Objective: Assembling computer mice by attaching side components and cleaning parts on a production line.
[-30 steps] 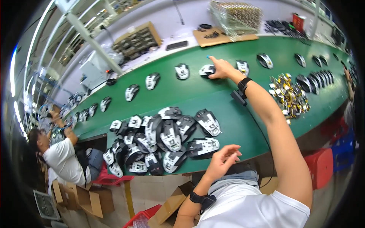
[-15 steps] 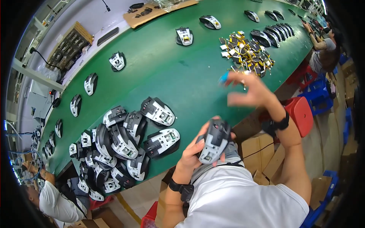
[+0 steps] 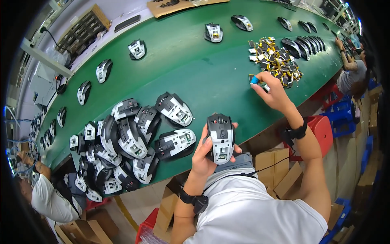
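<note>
Your left hand (image 3: 201, 160) grasps one black-and-white mouse body (image 3: 221, 140), fingers wrapped along its sides, at the near edge of the green tabletop (image 3: 227, 91). Your right hand (image 3: 274, 92) is bent just beside the one pile of small parts (image 3: 278, 61); its thumb and a finger curl toward each other, and you cannot tell whether that grip pinches anything. One blue finger cover (image 3: 254, 80) shows on it, and each wrist wears one black band, two in all.

To your left lies one mouse heap (image 3: 109, 148), too tangled to count, with two mouse bodies at its right side. Beyond the bare middle stand two spaced mouse bodies (image 3: 213, 32). The closely set row (image 3: 302, 46) overlaps too much for a sure count. Two co-workers sit alongside, one at each side.
</note>
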`<state>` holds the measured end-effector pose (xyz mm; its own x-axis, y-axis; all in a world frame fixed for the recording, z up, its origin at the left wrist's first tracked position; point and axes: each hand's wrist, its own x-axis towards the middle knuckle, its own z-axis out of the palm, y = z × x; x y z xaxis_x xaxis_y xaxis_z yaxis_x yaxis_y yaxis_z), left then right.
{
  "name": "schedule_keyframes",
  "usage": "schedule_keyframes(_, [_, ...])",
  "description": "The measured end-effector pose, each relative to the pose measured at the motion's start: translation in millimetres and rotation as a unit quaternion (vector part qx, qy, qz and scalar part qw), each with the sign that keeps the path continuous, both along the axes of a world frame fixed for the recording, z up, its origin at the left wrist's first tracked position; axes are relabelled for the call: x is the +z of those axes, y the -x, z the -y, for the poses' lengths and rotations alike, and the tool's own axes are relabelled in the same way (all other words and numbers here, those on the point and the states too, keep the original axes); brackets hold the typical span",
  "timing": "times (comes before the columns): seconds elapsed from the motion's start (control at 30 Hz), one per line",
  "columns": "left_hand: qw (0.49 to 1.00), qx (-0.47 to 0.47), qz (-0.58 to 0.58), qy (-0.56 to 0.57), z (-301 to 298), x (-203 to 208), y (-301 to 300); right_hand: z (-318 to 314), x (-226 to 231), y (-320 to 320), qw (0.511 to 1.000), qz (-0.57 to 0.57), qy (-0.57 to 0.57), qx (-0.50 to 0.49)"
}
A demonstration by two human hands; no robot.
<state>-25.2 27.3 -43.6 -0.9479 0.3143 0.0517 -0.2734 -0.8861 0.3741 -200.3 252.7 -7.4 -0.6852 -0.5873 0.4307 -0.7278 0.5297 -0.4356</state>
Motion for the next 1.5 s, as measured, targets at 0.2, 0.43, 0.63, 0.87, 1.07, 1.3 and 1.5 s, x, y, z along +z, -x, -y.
schedule_keyframes(0.2, [0.954, 0.234, -0.098, 0.161, 11, 41, 3, 44, 39, -63, 0.928, 0.328, 0.128, 0.122])
schedule_keyframes(0.43, [0.915, 0.313, -0.127, 0.219, 17, 55, -7, 71, 51, -82, 0.855, 0.478, 0.087, 0.184])
schedule_keyframes(0.63, [0.892, 0.332, -0.17, 0.255, 19, 45, -19, 82, 48, -88, 0.802, 0.553, 0.153, 0.165])
schedule_keyframes(0.87, [0.908, 0.333, -0.115, 0.227, 18, 48, -26, 97, 31, -94, 0.974, 0.009, 0.184, 0.134])
schedule_keyframes(1.07, [0.931, 0.295, -0.068, 0.202, 22, 56, -22, 100, 33, -89, 0.966, -0.029, 0.212, 0.146])
schedule_keyframes(1.3, [0.951, 0.259, -0.071, 0.153, 31, 47, -18, 96, 33, -99, 0.941, 0.117, 0.244, 0.203])
schedule_keyframes(1.5, [0.949, 0.28, -0.093, 0.109, 32, 46, -10, 110, 57, -113, 0.938, 0.073, 0.255, 0.225])
